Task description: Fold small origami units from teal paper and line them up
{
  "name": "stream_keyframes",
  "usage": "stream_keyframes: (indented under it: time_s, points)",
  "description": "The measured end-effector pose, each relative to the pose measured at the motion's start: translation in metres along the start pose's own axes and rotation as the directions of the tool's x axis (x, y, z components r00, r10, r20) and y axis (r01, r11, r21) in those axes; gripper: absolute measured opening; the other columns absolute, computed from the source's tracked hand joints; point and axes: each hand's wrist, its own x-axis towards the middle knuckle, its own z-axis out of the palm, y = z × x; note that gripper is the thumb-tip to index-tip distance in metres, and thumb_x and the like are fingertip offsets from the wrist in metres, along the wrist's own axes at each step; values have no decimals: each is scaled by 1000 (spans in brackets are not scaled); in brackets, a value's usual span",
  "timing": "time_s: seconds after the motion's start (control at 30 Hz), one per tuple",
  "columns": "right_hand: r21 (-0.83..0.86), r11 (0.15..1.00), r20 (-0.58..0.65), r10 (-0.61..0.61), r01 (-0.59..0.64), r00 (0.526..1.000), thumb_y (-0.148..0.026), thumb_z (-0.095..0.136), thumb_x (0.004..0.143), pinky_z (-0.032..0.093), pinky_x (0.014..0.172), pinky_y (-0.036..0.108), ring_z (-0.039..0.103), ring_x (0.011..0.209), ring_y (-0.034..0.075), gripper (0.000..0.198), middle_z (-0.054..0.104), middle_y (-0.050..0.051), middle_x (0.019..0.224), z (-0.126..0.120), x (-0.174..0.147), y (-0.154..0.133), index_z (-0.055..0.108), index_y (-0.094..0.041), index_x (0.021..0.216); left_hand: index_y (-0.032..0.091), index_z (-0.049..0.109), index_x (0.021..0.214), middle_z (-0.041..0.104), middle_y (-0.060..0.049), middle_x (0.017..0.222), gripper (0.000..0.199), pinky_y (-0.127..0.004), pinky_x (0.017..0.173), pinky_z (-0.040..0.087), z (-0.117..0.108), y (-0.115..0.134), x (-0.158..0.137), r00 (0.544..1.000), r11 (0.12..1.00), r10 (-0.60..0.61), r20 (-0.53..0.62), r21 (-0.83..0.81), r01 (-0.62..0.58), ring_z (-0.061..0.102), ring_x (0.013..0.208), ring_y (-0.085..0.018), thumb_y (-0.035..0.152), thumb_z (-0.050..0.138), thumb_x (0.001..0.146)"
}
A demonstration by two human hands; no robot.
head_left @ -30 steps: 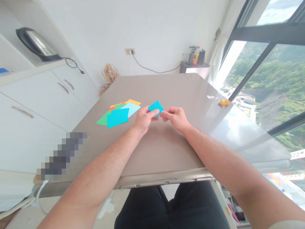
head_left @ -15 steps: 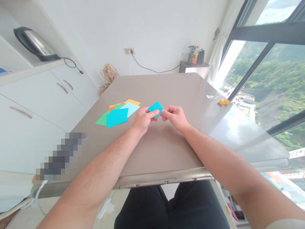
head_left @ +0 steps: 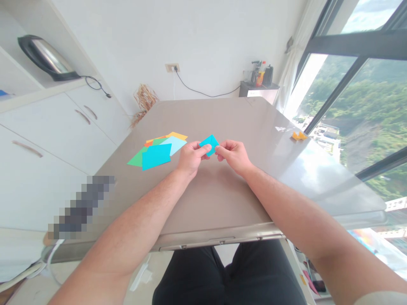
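A small folded piece of blue origami paper (head_left: 211, 140) is held up over the middle of the table, a crease running down from its top corner. My left hand (head_left: 192, 159) grips it from the left, thumb flat across its front and fingers behind. At its right corner, my right hand (head_left: 234, 155) pinches the edge between thumb and fingertips. Left of my hands lies a spread of coloured paper sheets: a blue one (head_left: 157, 156) on top, with green (head_left: 136, 157), pale blue (head_left: 174, 144) and orange-yellow (head_left: 177, 136) ones under or beside it.
A yellow folded paper piece (head_left: 299, 136) and some whitish scraps (head_left: 282, 129) lie at the table's right edge, by the window. The brown table (head_left: 216, 199) reaches toward the wall. A kettle (head_left: 49, 59) stands on the left shelf. A blurred-out dark object (head_left: 82, 207) is at the front left.
The folded blue paper has shifted slightly right and tilted a little between my hands. My left thumb has slid a bit left on it. Both hands keep their hold.
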Motion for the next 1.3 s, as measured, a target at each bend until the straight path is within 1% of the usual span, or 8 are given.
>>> stream_keyframes:
  time_s: [0.27,0.47,0.63,0.83,1.0,1.1,1.17,1.3]
  points:
    - [-11,999,12,-36,36,999,-35,71,75,37,55,27,47,55,11,21,61,-2,57,-2,1,1,60,-21,64,17,69,68,65,-2,67,27,-31,65,51,3,-1,1,1000,998,23,-14,51,-23,59,66,-15,39,84,64]
    - [-14,1000,-6,8,-8,1000,-36,72,75,41,56,29,53,55,12,21,63,0,56,-5,2,0,65,-20,65,17,71,68,67,-4,67,31,-33,68,53,0,-1,3,998,1000,14,58,1,-14,60,64,-16,45,82,70]
    - [-1,1000,4,25,-25,1000,-37,73,73,44,58,29,54,54,13,22,63,0,56,-9,2,-3,64,-20,62,17,74,73,72,-7,76,34,-35,74,55,-4,0,4,992,1000,-10,126,-21,13,66,72,-19,50,79,74]
    - [-28,998,39,51,-50,998,-41,72,75,46,60,29,55,56,13,24,62,0,58,-12,5,1,65,-20,65,16,74,75,73,-9,78,40,-37,75,56,-6,-3,6,991,1000,10,132,-20,-7,70,79,-24,56,77,75]
    - [-156,987,-171,6,-33,985,-43,78,70,47,58,28,58,59,13,30,67,-2,70,-6,7,4,64,-22,88,18,76,75,73,-6,75,40,-32,69,53,-1,-3,3,990,978,139,-3,158,-137,67,74,-21,58,72,79]
    - [-91,995,-87,24,-32,996,-49,72,77,53,63,29,66,67,15,31,72,3,76,-1,3,-2,65,-20,82,22,80,81,73,-4,77,31,-29,71,51,3,0,-2,965,912,258,48,318,-260,66,78,-21,52,74,80]
    - [-4,1000,-27,25,-26,999,-53,71,79,57,68,30,70,77,17,34,74,5,81,2,0,-5,66,-20,84,24,81,89,76,-5,91,25,-29,75,52,5,2,-6,934,850,336,124,388,-357,68,89,-22,47,73,81]
    - [24,1000,-76,16,-14,997,-47,76,74,58,68,30,71,77,18,31,73,3,77,1,2,-5,65,-20,83,24,80,98,73,-8,115,22,-30,82,54,8,2,-10,888,760,424,178,464,-456,68,102,-23,35,69,83]
